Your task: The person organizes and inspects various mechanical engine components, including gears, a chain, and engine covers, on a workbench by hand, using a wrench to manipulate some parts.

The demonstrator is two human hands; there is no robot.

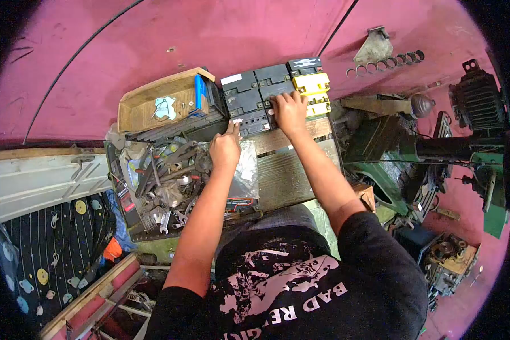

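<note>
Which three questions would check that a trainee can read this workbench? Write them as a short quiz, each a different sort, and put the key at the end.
1. True or false: the left hand is gripping a long metal wrench.
2. Multiple choice: what sits just left of the black, block-shaped batteries?
A) A white plastic bucket
B) An open brown cardboard box
C) A green glass bottle
3. Fill in the blank: the bright yellow, block-shaped batteries stand on the ______ side of the black ones, as the person sees them.

Key: 1. False, its fingers are at the black batteries; 2. B; 3. right.
</note>
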